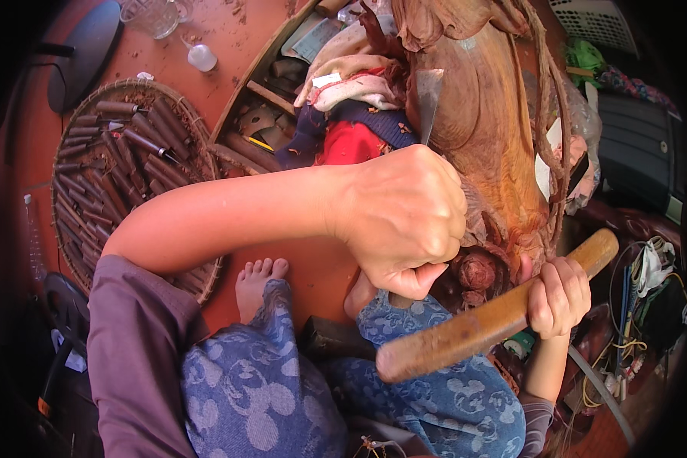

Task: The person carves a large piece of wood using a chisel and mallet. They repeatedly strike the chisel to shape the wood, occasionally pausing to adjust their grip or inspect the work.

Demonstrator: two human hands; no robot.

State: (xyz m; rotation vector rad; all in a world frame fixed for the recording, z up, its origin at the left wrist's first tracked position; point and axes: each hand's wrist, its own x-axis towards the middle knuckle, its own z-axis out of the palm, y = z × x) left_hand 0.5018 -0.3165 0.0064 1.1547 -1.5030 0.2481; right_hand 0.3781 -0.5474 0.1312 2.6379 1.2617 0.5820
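My left hand [401,217] is closed in a fist at the middle of the view. From the top of that fist a flat metal chisel [430,103] sticks up, its handle hidden inside my fingers. The blade shows in front of a large reddish-brown wood carving [477,99], and I cannot tell whether it touches the wood. Lower right, my right hand [560,296] wraps round a long, worn wooden mallet [466,332], held slanting over my right knee. A rounded carved part [477,271] of the wood shows between both hands.
A round woven basket [80,275] on the left holds several wood-handled carving tools. Behind my left arm a wooden tray [240,95] contains cloths, wood pieces and a yellow pencil [259,143]. Cables and bags [649,305] crowd the right. A glass mug [153,19] and small white bottle [201,57] stand far left.
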